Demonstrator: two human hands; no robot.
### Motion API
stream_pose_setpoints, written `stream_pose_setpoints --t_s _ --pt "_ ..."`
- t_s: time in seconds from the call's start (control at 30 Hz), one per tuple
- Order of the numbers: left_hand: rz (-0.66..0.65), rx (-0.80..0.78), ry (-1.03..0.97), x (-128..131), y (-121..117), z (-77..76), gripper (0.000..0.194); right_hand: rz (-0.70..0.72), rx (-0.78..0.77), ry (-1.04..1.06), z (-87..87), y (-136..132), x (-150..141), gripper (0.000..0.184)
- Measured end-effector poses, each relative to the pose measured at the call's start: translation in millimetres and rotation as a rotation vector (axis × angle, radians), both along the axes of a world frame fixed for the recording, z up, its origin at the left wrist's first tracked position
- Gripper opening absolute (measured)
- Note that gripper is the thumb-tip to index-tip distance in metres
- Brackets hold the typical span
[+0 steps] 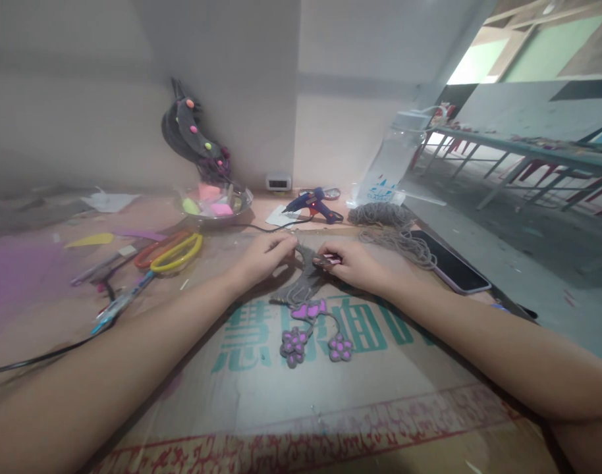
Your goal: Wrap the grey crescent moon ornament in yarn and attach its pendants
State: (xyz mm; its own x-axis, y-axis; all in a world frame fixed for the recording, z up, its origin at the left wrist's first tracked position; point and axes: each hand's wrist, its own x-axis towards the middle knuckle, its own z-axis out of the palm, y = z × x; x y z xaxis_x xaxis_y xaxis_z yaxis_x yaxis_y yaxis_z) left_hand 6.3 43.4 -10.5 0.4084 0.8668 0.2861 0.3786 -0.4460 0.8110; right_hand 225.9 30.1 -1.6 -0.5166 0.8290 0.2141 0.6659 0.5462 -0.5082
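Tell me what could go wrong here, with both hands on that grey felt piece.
1. The glue gun rests just behind the hands with a red light showing, so it may be hot; a reach back could meet it.
2. The grey cord pile lies beside the right hand and could snag.
3. The left hand and right hand grip the felt piece; pulling might loosen its purple flowers.
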Motion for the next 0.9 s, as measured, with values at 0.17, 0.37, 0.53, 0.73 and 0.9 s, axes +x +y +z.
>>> stream_pose_setpoints --t_s 0.17,0.37,0.53,0.73,0.9 --pt "0.021 -0.001 0.076 2.8 -3.4 5.5 0.028 0.006 -0.007 0.011 -2.0 1.2 0.1 0.011" --pt "0.011 0.024 0.091 2.4 -3.7 5.8 0.028 -0.003 0.008 -0.003 -2.5 1.6 -0.3 0.011" --pt "-0.018 0.023 0.08 1.1 -2.2 4.3 0.034 0.007 0.011 0.0 -1.9 0.9 0.7 0.011" --pt "0.0 0.054 0.135 2.3 -2.6 6.2 0.034 0.005 0.007 0.019 -5.9 3.4 0.7 0.01" --pt "-0.001 0.059 0.148 2.3 -2.2 5.9 0.034 0.004 0.01 0.011 -5.8 3.3 1.4 0.011"
